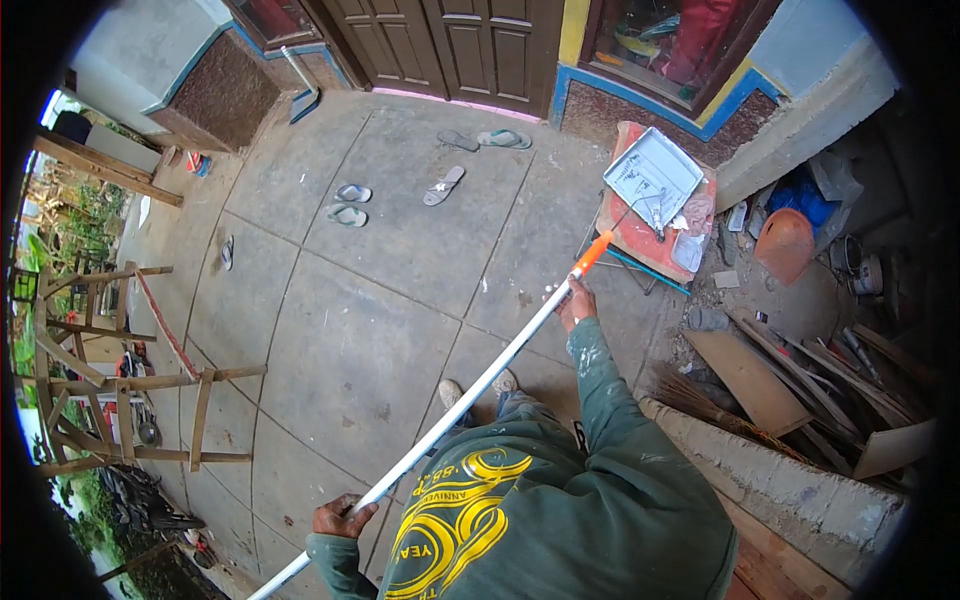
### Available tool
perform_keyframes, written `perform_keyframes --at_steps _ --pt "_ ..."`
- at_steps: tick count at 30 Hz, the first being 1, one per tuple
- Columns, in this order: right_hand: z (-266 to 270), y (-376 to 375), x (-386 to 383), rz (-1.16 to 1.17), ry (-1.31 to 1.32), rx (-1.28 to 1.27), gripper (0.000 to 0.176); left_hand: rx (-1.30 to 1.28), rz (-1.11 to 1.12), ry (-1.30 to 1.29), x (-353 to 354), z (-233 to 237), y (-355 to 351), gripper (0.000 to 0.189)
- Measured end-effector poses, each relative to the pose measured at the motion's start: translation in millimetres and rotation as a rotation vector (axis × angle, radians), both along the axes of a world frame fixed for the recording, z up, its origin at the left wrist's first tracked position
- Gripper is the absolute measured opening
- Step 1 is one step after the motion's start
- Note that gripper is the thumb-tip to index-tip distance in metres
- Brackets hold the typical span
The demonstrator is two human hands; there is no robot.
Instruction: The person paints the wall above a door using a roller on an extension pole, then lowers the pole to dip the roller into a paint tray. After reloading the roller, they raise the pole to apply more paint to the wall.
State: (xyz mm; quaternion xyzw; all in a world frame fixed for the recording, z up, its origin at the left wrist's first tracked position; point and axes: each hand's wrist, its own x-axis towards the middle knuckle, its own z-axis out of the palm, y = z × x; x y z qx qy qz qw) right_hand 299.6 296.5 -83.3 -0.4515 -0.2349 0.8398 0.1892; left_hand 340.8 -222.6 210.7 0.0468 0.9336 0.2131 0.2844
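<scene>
A long white pole [450,415] runs diagonally across the view, with an orange roller handle [592,255] at its upper end. My right hand [577,303] is closed round the pole just below that handle. Lower down, at the left, my left hand [343,515] grips the same pole. From the orange handle a thin metal rod reaches to the paint roller [656,212], which overlaps the lower edge of a white paint tray [655,172]. Under the tray is a worn red seat [625,222] on thin legs. A small whitish container [688,252] lies at its corner.
Several slippers [443,186] lie on the concrete floor [350,340]. At the left stands a wooden trestle [130,385]. Planks [750,380] and a twig broom [700,400] lie right, behind a low block wall [760,485]. Brown double doors [440,50] face me; a dustpan [302,100] stands nearby.
</scene>
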Motion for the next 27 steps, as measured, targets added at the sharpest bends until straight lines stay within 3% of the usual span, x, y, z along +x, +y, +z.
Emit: perform_keyframes --at_steps 7,16,18,21,27 --pt "-18.9 60.5 -20.3 -0.07 -0.025 0.054 0.023 0.032 -0.109 0.102 -16.7 -0.6 69.8 0.029" --pt "-6.7 -12.0 -4.0 -0.028 -0.088 0.039 0.024 0.017 0.029 -0.026 2.8 -19.2 -18.7 0.029" --pt "-0.9 -16.8 -3.5 -0.017 -0.133 0.041 0.024 0.013 0.062 -0.051 1.4 -12.6 -11.9 0.028" --pt "-26.8 18.7 -11.4 -0.05 -0.055 0.019 0.023 0.0 -0.081 0.044 -5.7 -16.2 21.3 0.03" --pt "-19.7 86.9 -24.3 -0.072 -0.12 0.071 0.021 0.034 -0.051 0.053 -12.6 -30.7 78.0 0.033"
